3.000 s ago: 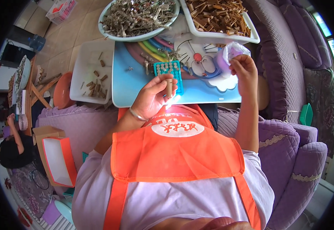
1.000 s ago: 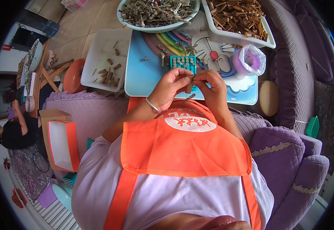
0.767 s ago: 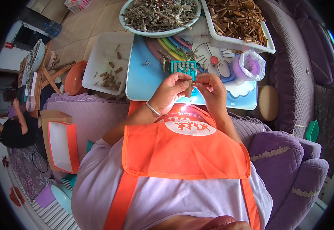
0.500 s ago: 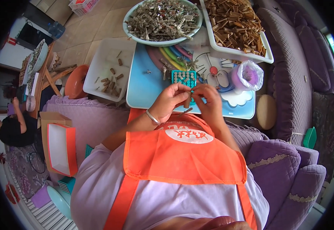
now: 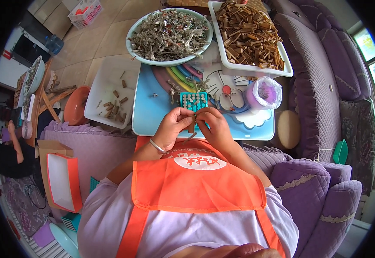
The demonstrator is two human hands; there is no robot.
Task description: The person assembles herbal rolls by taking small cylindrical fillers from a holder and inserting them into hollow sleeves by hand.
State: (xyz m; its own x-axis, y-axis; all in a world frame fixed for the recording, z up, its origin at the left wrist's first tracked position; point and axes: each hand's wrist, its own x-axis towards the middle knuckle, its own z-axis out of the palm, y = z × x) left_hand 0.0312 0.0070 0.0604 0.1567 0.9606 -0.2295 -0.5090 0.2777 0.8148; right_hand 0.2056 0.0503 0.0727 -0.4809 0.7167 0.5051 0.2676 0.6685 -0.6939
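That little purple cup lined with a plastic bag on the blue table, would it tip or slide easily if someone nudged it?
The purple cup probably tips easily: it looks small and light, standing free on the blue table. Its loose plastic bag liner flares past the rim, so it would likely crumple if grabbed. What is inside is too blurred to tell.

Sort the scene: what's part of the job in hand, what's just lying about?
In use: left hand and right hand pinching a small brown piece; teal tray; bowl of grey scraps; bin of brown pieces.
Idle: orange box; water jug.

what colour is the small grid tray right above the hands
Teal grid tray, clearest in the head view.
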